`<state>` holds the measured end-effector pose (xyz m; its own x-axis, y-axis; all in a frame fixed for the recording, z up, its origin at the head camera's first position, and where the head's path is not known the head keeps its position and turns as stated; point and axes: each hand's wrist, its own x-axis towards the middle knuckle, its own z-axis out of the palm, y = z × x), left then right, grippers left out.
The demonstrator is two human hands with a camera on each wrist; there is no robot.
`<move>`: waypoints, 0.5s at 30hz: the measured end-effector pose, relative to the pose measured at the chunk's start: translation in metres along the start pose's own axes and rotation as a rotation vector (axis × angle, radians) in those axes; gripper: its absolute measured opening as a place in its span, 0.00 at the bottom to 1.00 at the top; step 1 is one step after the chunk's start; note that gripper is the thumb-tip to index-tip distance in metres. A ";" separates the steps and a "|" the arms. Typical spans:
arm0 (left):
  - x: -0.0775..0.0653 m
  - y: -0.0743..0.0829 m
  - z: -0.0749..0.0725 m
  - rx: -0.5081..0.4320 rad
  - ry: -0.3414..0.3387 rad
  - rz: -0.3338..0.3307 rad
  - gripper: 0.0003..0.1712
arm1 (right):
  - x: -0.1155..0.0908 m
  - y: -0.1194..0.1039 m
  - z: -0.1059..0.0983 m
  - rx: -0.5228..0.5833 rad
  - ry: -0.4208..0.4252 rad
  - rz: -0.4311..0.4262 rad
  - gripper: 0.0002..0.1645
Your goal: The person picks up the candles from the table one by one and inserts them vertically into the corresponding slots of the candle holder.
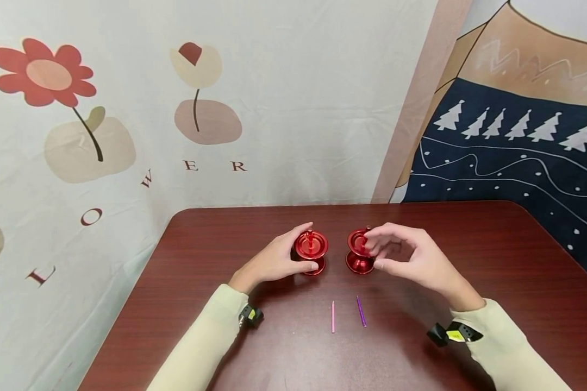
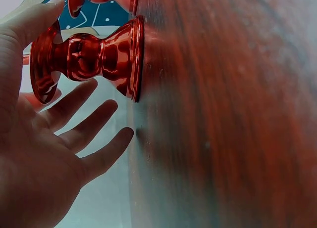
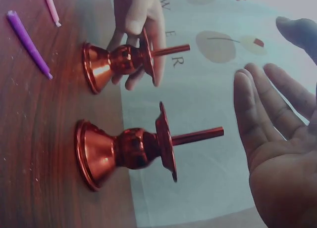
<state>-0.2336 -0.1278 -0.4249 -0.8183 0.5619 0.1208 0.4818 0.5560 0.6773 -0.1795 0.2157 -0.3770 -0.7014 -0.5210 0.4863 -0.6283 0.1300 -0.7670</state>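
Two shiny red metal candle holders stand upright, each with a round dish and a thin red stem. My left hand (image 1: 279,256) is around the left candle holder (image 2: 84,55), its thumb in front of the dish and its index finger behind. In the left wrist view its other fingers spread out straight. Whether thumb and index finger press on the dish is hard to see. Beside the right candle holder (image 3: 133,149) is my right hand (image 1: 416,255). The right wrist view shows a gap between its loose fingers and the stem.
A pink candle (image 1: 333,317) and a purple candle (image 1: 361,311) lie on the dark red wooden table (image 1: 200,244), nearer to me than the holders. Behind the table hangs a pale printed cloth (image 1: 298,108), with a dark blue patterned one (image 1: 494,157) at the right.
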 end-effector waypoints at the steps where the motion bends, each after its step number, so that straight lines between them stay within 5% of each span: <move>1: 0.000 0.000 0.000 -0.002 -0.002 -0.002 0.58 | 0.000 0.000 0.002 0.001 -0.023 0.001 0.29; 10: -0.001 0.002 0.001 -0.007 -0.006 -0.020 0.54 | -0.002 0.016 0.015 0.145 -0.352 0.093 0.20; 15: -0.001 0.003 0.001 -0.005 -0.003 -0.025 0.53 | -0.005 0.029 0.020 0.118 -0.457 0.200 0.15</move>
<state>-0.2310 -0.1261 -0.4243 -0.8292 0.5497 0.1012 0.4593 0.5670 0.6837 -0.1873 0.2053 -0.4100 -0.5684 -0.8150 0.1126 -0.4360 0.1823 -0.8813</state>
